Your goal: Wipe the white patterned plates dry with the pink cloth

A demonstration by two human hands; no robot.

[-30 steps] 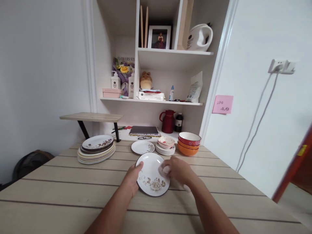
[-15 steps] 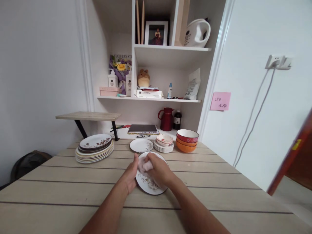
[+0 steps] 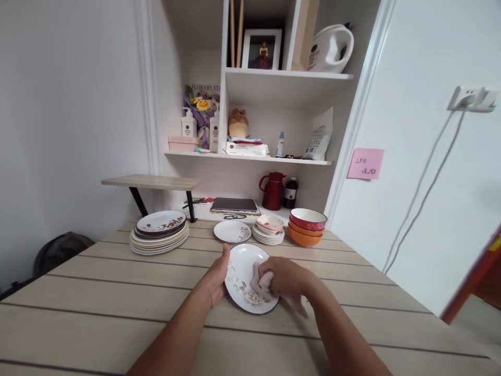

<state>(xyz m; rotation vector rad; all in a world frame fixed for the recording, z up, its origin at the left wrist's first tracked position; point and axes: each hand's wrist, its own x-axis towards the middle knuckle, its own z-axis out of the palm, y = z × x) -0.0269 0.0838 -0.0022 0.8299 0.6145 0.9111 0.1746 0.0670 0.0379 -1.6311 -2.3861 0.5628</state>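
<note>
A white plate [image 3: 245,266] with brown flowers and a dark rim is tilted toward me above the table. My left hand [image 3: 216,277] grips its left edge, thumb up along the rim and the other fingers hidden behind. My right hand [image 3: 287,277] is closed on a pale cloth [image 3: 261,282], pressed to the right part of the plate's face; a loose end of the cloth hangs below the hand. Just beyond lies another flowered plate [image 3: 231,231], flat on the table.
A stack of plates [image 3: 159,241] stands at the left by a small raised shelf [image 3: 151,181]. Small dishes [image 3: 269,230] and stacked bowls [image 3: 307,227] stand at the back right. Behind them are glasses [image 3: 235,216], a red jug [image 3: 273,191] and a dark bottle [image 3: 290,193].
My right hand and the cloth have moved from the plate's upper left to its right side. The camera view has turned slightly left. My left hand keeps its hold.
</note>
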